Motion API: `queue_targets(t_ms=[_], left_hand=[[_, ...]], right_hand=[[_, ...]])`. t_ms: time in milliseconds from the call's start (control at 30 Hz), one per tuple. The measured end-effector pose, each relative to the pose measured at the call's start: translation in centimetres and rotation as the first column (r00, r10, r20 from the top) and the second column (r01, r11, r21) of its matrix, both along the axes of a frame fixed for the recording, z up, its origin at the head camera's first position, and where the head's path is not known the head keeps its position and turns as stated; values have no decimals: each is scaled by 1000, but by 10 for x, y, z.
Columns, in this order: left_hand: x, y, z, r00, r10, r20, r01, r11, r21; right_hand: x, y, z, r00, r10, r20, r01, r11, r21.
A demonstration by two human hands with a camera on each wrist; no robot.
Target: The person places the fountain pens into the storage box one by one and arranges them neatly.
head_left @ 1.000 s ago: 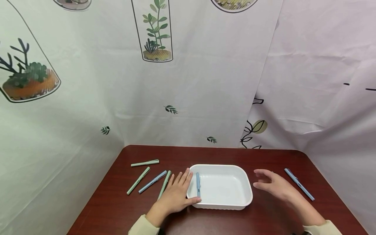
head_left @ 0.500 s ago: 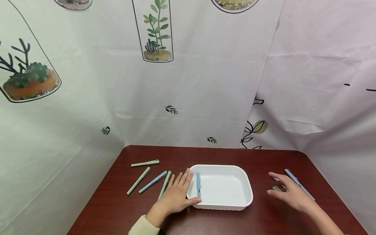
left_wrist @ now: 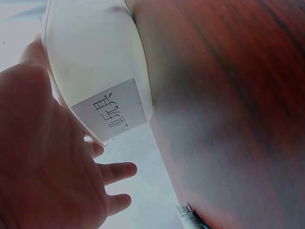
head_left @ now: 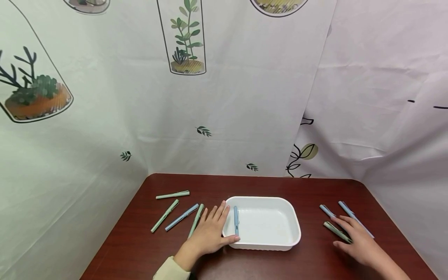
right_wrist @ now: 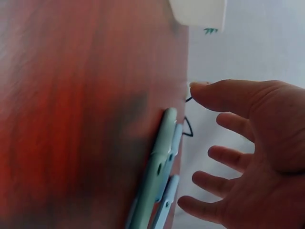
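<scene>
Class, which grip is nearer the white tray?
Left. The left grip touches the white tray at its left side; the right grip is apart, beyond its right side.

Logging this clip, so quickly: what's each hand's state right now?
Left hand: open, resting against the white tray.
Right hand: open, near a green pen, holding nothing.

Smooth plastic, grained wood, wrinkled cloth
The tray [head_left: 267, 223] looks like smooth, lightly glossy plastic, its label [left_wrist: 112, 108] like flat paper; the pens [head_left: 338, 232] look like smooth plastic with a soft sheen. The table [head_left: 266, 266] shows shiny wood grain, and the backdrop [head_left: 238, 105] is matt, creased cloth.
</scene>
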State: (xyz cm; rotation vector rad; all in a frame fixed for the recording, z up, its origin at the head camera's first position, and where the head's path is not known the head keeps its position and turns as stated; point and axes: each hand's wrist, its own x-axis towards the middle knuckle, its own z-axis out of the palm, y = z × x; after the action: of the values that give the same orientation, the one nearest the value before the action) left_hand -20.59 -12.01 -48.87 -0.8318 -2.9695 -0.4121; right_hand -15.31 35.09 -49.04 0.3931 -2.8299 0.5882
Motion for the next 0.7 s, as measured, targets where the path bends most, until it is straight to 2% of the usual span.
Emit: queue_targets(t_ms=[200, 433, 533, 700], left_hand=[[1, 0, 0, 1000, 5, 2, -5, 1000, -6], [1, 0, 0, 1000, 7, 4, -7, 1000, -6], [0, 0, 0, 1000, 4, 1, -4, 1000, -7], [0, -1, -2, 1000, 4, -10, -4, 1000, -10]], right_hand=[[1, 10, -8, 990, -43, 135, 37, 998, 45], [3, 20, -16, 976, -95, 195, 77, 992, 100], [3, 23, -17, 962, -107, 252, 81, 990, 112], [3, 25, -18, 962, -124, 245, 95, 987, 128]])
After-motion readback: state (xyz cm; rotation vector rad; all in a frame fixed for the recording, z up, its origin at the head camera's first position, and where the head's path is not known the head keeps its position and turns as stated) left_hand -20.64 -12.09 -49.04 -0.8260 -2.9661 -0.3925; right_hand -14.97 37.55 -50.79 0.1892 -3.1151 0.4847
